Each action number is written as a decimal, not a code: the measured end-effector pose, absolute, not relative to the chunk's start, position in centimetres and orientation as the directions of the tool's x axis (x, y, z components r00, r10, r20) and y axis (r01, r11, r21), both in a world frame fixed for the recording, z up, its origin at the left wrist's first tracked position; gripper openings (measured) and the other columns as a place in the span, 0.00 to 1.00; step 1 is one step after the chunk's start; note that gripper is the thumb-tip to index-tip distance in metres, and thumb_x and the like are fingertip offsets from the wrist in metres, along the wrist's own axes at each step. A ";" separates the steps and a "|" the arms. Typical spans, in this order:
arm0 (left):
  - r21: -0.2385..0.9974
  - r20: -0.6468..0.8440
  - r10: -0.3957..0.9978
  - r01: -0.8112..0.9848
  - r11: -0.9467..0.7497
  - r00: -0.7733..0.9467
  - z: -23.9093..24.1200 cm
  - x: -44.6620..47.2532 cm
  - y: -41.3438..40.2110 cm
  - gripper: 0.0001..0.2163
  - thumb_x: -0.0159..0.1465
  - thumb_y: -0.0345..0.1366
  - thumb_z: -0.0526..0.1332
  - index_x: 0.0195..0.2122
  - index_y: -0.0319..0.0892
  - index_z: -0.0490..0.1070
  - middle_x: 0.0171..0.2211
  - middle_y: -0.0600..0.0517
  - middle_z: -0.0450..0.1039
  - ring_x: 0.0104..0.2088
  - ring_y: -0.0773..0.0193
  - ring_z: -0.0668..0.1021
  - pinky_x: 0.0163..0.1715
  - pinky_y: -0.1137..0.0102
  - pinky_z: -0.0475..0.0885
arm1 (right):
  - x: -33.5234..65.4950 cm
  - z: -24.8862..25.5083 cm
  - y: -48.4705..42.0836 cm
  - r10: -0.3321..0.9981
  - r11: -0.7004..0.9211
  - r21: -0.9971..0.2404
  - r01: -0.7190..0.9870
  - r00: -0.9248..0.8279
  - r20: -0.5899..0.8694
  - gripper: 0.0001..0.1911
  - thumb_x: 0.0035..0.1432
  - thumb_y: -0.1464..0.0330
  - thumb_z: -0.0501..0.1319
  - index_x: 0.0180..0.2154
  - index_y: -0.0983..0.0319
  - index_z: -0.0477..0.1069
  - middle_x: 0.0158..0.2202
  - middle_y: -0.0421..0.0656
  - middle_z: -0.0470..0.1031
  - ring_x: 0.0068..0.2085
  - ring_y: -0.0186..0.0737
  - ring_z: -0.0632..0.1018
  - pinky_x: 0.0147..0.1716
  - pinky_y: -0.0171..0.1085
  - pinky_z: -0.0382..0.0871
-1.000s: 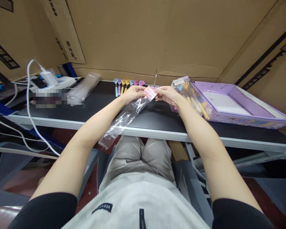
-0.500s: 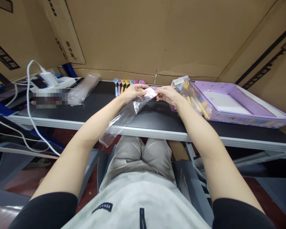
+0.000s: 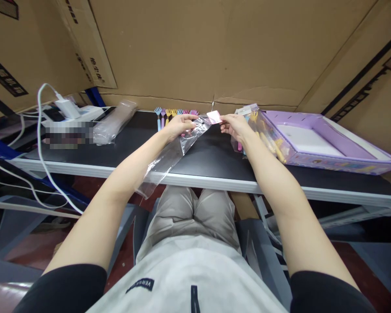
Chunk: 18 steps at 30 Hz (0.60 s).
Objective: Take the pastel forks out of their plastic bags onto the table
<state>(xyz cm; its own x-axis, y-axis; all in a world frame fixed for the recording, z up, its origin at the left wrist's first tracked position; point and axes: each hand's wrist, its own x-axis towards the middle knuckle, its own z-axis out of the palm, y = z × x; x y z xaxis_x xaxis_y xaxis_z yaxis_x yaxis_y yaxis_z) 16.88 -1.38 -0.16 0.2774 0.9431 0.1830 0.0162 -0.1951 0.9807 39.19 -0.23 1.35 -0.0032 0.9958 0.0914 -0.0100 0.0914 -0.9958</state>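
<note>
Between my hands, over the black tabletop, a long clear plastic bag [image 3: 172, 156] slants down past the table's front edge. My left hand [image 3: 181, 126] pinches the bag near its upper end. In the fingertips of my right hand [image 3: 233, 126] is a small white and pink card [image 3: 214, 117], held at its right edge beside the bag's top. Just behind my left hand stands a row of small toy forks [image 3: 167, 115] in blue, purple, yellow and pink, their lower parts partly hidden by the hand.
Filled clear packs of coloured forks [image 3: 263, 134] lie to the right, against a purple box [image 3: 342, 161]. Flat clear bags [image 3: 115, 123] are stacked at the left, near a white power strip [image 3: 84, 114] with cables. Cardboard [image 3: 215, 52] walls the back.
The card has moved up and right, apart from the bag, with my right hand shifting slightly right. My left hand stays nearly in place on the bag.
</note>
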 end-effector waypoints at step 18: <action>0.992 0.120 0.988 -0.030 -0.123 -0.098 0.1 16.5 -0.7 0.18 0.61 0.20 0.60 0.52 0.33 0.65 0.25 0.57 0.67 0.19 0.73 0.70 0.19 0.76 0.62 | 37.8 4.2 6.3 0.972 0.042 -0.806 0.590 0.161 0.169 0.11 0.54 0.84 0.57 0.24 0.67 0.68 0.17 0.40 0.62 0.30 0.42 0.78 0.41 0.52 0.77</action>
